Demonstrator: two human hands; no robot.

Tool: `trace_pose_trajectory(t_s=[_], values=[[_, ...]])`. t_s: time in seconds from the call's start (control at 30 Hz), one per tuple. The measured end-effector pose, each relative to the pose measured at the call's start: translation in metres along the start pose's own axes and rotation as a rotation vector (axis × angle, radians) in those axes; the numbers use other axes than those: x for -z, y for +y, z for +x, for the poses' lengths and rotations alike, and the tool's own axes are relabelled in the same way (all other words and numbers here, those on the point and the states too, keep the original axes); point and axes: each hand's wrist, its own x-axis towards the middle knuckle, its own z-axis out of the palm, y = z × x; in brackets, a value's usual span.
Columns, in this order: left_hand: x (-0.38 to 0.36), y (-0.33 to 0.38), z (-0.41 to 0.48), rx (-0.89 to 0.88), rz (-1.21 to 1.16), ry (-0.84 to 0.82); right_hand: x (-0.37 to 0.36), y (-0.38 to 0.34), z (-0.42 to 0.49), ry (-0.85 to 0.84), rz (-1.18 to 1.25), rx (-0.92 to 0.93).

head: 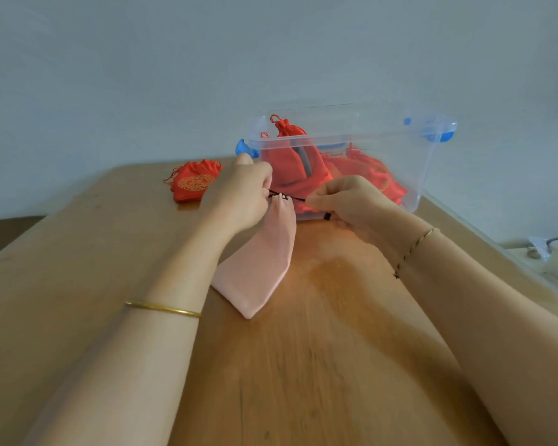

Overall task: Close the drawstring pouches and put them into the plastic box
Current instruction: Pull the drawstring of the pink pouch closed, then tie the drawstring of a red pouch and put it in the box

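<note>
Head view: left hand (239,196) and right hand (347,201) pinch drawstring (295,198) of pink pouch (258,265); gold emblem (195,182) on red pouch (187,194) unreadable.

Wooden table (319,365); pale wall (142,75) behind it.

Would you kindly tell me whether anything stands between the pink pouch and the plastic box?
Nothing visible does: the plastic box stands open-topped just behind the pink pouch; the red pouch lies off left.
</note>
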Motion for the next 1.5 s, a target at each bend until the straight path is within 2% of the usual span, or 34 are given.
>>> trace_pose_trajectory(t_s=[0.07, 0.23, 0.4, 0.47, 0.53, 0.6, 0.67, 0.73, 0.83, 0.93, 1.1, 1.23, 1.33, 1.4, 1.5], values=[[-0.001, 0.002, 0.000, -0.005, -0.029, -0.020, 0.002, 0.001, -0.001, -0.021, -0.008, -0.023], [0.003, 0.005, -0.001, 0.053, -0.314, -0.072, 0.004, -0.008, -0.014, -0.163, -0.046, -0.023], [0.006, 0.003, 0.002, 0.099, -0.349, -0.012, 0.005, -0.028, -0.035, -0.361, -0.296, 0.019], [0.010, 0.003, 0.002, 0.117, -0.358, 0.046, -0.002, -0.025, -0.036, -0.283, -0.444, 0.030], [0.012, 0.002, 0.003, 0.124, -0.375, 0.097, -0.005, -0.021, -0.035, -0.095, -0.544, 0.111], [0.014, -0.002, 0.006, 0.121, -0.410, 0.127, -0.003, -0.022, -0.036, 0.067, -0.538, 0.224], [0.017, -0.004, 0.009, 0.130, -0.516, 0.162, 0.003, -0.028, -0.037, 0.100, -0.503, 0.294], [0.020, -0.004, 0.012, 0.145, -0.652, 0.224, 0.008, -0.040, -0.037, 0.065, -0.439, 0.319], [0.031, -0.002, 0.021, 0.210, -0.803, 0.315, 0.021, -0.066, -0.027, 0.090, -0.288, 0.307], [0.039, -0.007, 0.038, 0.265, -0.819, 0.342, 0.041, -0.089, -0.003, 0.156, -0.167, 0.237], [0.022, -0.024, 0.056, 0.346, -0.770, 0.338, 0.068, -0.105, 0.047, 0.281, -0.230, 0.087], [0.001, -0.043, 0.068, 0.495, -0.747, 0.357, 0.087, -0.107, 0.084, 0.202, -0.331, -0.019], [-0.011, -0.054, 0.071, 0.568, -0.666, 0.362, 0.085, -0.099, 0.095, 0.066, -0.629, -0.050], [-0.016, -0.063, 0.074, 0.594, -0.650, 0.358, 0.080, -0.096, 0.094, 0.048, -0.895, -0.040], [-0.022, -0.068, 0.077, 0.623, -0.646, 0.347, 0.076, -0.096, 0.089, 0.039, -1.015, -0.047]])
